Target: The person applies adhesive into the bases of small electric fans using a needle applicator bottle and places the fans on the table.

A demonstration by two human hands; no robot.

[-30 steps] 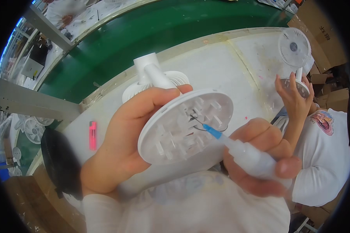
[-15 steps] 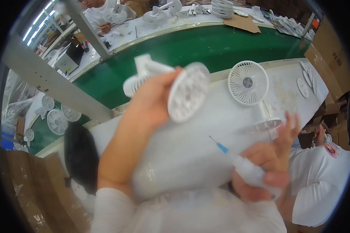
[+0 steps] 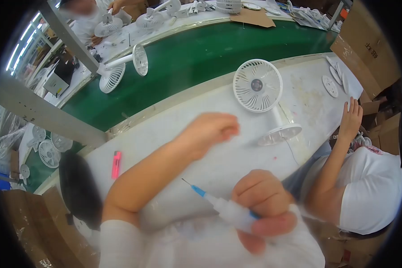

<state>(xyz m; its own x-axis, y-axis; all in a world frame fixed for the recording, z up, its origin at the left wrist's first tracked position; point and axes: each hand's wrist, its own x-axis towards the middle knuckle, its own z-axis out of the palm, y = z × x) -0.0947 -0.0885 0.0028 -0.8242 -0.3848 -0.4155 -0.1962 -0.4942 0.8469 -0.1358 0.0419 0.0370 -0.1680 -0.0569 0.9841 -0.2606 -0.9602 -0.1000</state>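
Observation:
In my right hand [image 3: 265, 201] is a translucent squeeze bottle [image 3: 232, 213] with a blue needle tip, pointing up and to the left. My left hand [image 3: 212, 131] hovers over the white tabletop, its fingers curled in with nothing visible between them. Nearest to it, on the right, a white desk fan [image 3: 257, 85] stands on a round base [image 3: 279, 135], its grille missing from the front so the blades' ring shows. Another white fan [image 3: 120, 69] lies on the green conveyor belt, with the underside of its base facing right.
A pink lighter [image 3: 116, 165] lies on the table by my left forearm. White discs [image 3: 330, 86] sit at the table's right end. A co-worker [image 3: 366, 192] sits at my right, one hand on the table edge. A metal post [image 3: 49, 111] stands at left.
The fan from my left hand is now on the green belt, and that hand has come back over the table. The bottle has moved left with my right hand. The view has shifted.

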